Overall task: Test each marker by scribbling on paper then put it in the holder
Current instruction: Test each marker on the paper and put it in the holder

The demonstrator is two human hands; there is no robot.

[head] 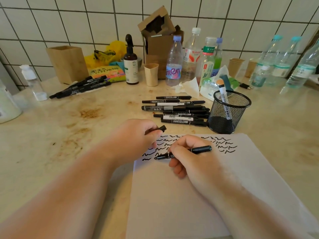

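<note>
Pinched black marker [183, 152] in right hand [191, 157], cap [159, 129] in left hand [134, 137]; needed light strokes beside squiggles on paper [189, 195].

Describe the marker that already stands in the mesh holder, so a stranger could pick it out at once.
Start from the sheet of paper with black scribbles; just past its far right corner stands a round black mesh holder. One marker leans upright inside it. Unlike the black markers lying flat in a pile left of the holder, its barrel is white with dark print and its top end is orange.
</note>
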